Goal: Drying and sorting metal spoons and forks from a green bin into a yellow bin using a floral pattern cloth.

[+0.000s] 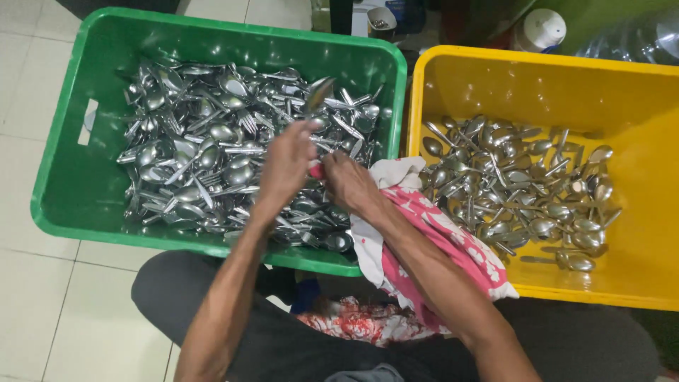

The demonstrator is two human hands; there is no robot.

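Steel spoon (318,95) pinched in left hand (286,166), right hand (350,184) gripping pink-and-white cloth (424,233); wet metal could easily slip back into green plastic crate (71,177).

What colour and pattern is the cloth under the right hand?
Pink with white blotches, white edge: the cloth, clearest in the head view.

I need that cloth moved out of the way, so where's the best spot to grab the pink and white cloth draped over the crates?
Probably the loose end of the pink and white cloth hanging over the yellow crate's near rim, pinched from the person's side. It hangs free there, while the upper end is bunched under the right hand.
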